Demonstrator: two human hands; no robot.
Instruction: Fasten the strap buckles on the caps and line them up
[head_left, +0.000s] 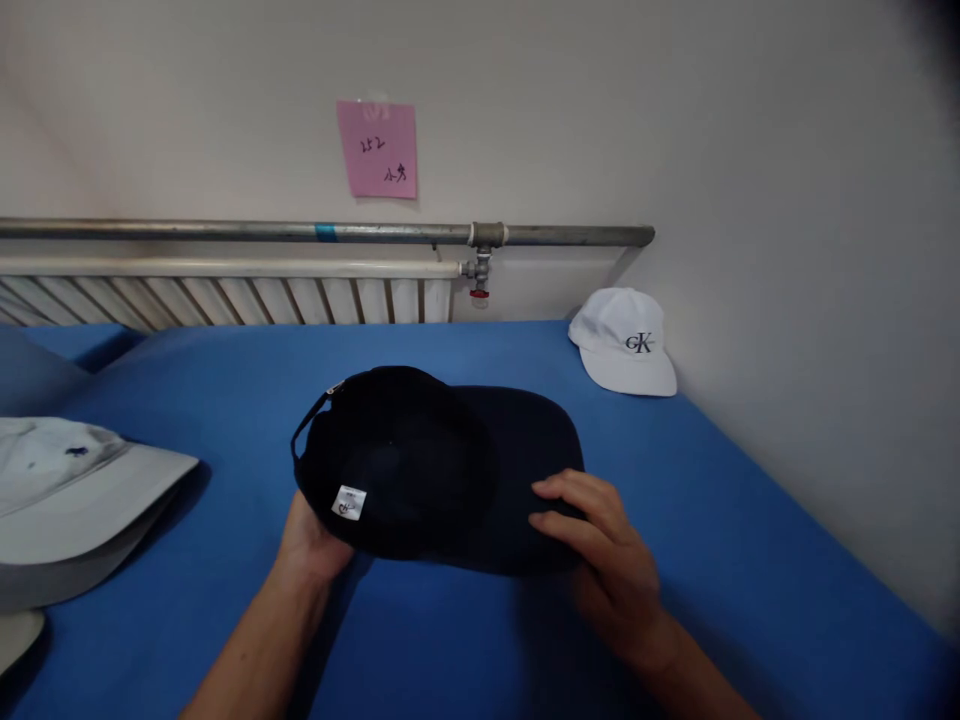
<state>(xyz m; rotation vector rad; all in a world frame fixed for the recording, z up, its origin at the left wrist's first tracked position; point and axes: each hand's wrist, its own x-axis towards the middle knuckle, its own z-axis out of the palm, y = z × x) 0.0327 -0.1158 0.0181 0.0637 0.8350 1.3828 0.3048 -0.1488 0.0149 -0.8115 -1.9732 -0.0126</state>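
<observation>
A dark navy baseball cap (420, 460) is held up over the blue surface with its hollow inside toward me and its brim to the right. A small white label (349, 503) shows inside, and an adjustable strap with a metal buckle arches at the cap's left end. My left hand (311, 540) supports the crown from beneath at the lower left, its fingers mostly hidden behind the fabric. On the brim's right edge, my right hand (607, 550) grips with two fingertips on the near face, the rest of that hand partly behind it.
A white cap (626, 345) with dark letters sits at the back right of the blue surface (750, 540) by the wall. Pale caps (67, 490) lie stacked at left. Behind are a radiator (225, 295), a pipe (405, 234) with a valve, and a pink note (379, 150).
</observation>
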